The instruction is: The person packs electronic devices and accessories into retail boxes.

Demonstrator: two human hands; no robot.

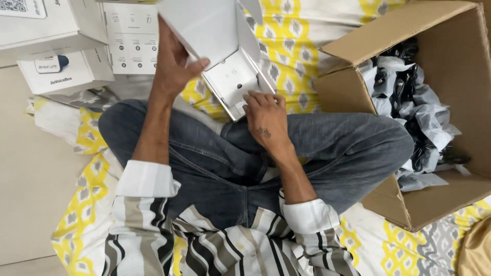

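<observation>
Head view — the person sits cross-legged on a yellow-and-grey patterned sheet [296,46] with an open white carton [225,56] held above the knees; all positions below are given relative to this carton.

Left hand [174,61]: grips the raised lid panel of the carton, thumb hooked over its edge, fingers behind it. Right hand [266,120]: rests at the near end of the carton, fingers curled down onto the white inner tray [232,82]; whether they pinch anything cannot be told. The tray shows one small dark dot and otherwise appears unfilled.

Right of the carton stands an open cardboard box [450,102] filled with black cables in clear bags [414,107]. Left of the carton lie stacked white product boxes [66,51].

Judged step — the carton is being held open and its tray seated or checked. The next move calls for a steady lid hold and a freed right hand.
</observation>
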